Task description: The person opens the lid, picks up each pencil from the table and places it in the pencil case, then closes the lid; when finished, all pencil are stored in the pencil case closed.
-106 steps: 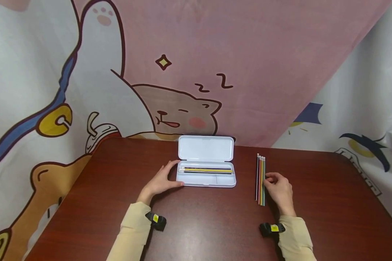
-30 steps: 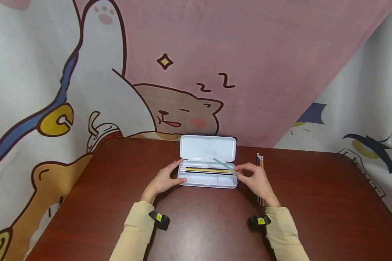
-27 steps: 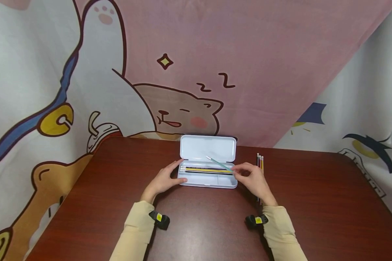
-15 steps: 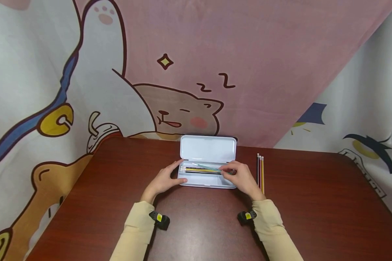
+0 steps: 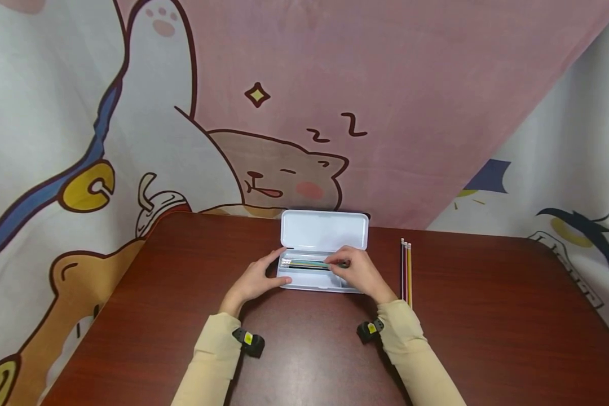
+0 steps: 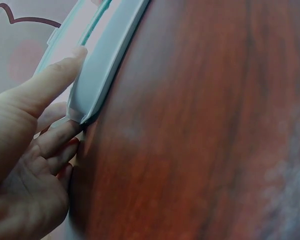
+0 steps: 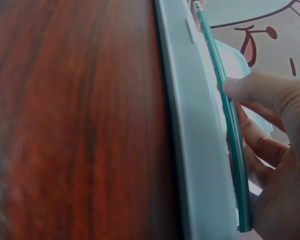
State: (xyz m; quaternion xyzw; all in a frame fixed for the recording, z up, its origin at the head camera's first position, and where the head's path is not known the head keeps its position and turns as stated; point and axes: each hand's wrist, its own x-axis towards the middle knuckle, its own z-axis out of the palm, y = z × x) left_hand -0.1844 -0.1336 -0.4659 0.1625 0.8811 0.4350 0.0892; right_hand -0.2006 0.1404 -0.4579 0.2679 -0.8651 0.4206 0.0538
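Note:
A white pencil case stands with its lid raised, several pencils lying lengthwise in its rear compartment. My left hand holds the case's left end, thumb at the front corner and index finger at the back one. In the left wrist view that thumb lies over the rim of the case. My right hand is over the right part of the case and pinches a green pencil between thumb and fingers. The pencil runs along the rear compartment, its white eraser end toward the left. Fingers cover part of the pencils inside.
To the right of the case, several loose pencils lie side by side on the brown table, their lower ends hidden by my right forearm. A patterned cloth hangs behind the table's back edge.
My right hand took the green pencil from the loose row, carried it left over the case and lowered it, turning it level with the pencils inside. My left hand stays at the case's end.

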